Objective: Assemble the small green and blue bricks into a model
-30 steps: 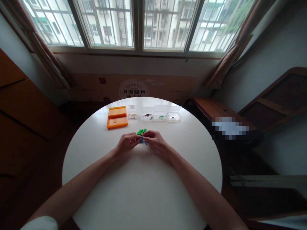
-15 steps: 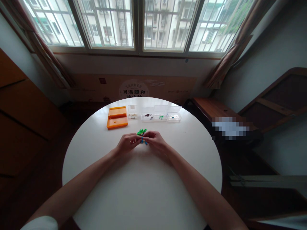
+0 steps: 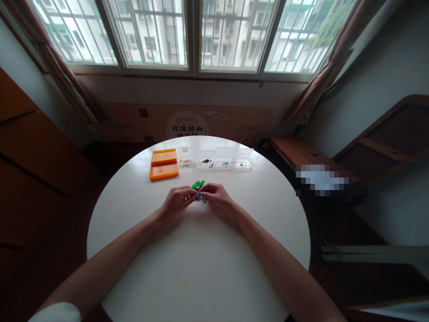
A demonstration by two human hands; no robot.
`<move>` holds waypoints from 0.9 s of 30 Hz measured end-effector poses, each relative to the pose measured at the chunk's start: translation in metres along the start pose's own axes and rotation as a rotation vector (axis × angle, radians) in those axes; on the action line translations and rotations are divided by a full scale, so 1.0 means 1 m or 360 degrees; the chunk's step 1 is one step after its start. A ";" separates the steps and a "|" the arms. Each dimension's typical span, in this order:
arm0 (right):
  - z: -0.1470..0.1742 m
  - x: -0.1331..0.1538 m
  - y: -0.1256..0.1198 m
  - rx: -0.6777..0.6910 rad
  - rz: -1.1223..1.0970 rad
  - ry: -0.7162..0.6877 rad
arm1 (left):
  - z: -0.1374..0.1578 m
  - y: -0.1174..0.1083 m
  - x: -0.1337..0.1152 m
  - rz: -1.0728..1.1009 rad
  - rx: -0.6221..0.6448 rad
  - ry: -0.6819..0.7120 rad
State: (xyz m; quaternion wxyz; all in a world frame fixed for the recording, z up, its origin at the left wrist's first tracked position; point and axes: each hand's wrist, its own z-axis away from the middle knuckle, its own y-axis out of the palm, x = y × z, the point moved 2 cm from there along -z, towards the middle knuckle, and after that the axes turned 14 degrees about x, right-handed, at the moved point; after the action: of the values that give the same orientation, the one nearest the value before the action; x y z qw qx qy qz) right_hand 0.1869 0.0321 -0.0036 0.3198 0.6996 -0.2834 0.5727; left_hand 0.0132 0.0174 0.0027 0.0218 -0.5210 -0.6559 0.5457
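A small building-brick model with bright green leaf-like parts (image 3: 198, 184) on top and blue parts (image 3: 203, 200) below is between my hands near the middle of the round table. My left hand (image 3: 178, 199) is closed, thumb and fingers pinching the model from the left. From the right, my right hand (image 3: 216, 196) pinches it at a small blue piece. The fingertips of both hands nearly meet there and hide much of the model's middle.
Behind the hands stand an open orange box (image 3: 164, 172) and open clear plastic cases (image 3: 201, 167) holding small pale, dark, green and blue pieces. The white round table (image 3: 194, 264) reaches close to a wall under a barred window. A wooden bench (image 3: 295, 150) stands at right.
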 end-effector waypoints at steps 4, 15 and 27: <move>-0.001 -0.003 -0.001 0.0001 0.0004 -0.0004 | 0.000 0.000 -0.001 -0.0002 0.0002 -0.0010; -0.001 -0.001 0.000 -0.0005 -0.0012 -0.0009 | -0.001 -0.001 -0.002 -0.0028 0.0013 -0.0033; -0.001 -0.003 -0.001 0.0006 -0.0015 0.0003 | -0.001 -0.001 -0.002 0.0001 0.0013 0.0007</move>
State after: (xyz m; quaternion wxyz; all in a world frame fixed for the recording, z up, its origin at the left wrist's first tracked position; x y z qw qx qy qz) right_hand 0.1864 0.0338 -0.0060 0.3215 0.7009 -0.2787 0.5724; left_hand 0.0140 0.0162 0.0049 0.0251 -0.5224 -0.6534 0.5473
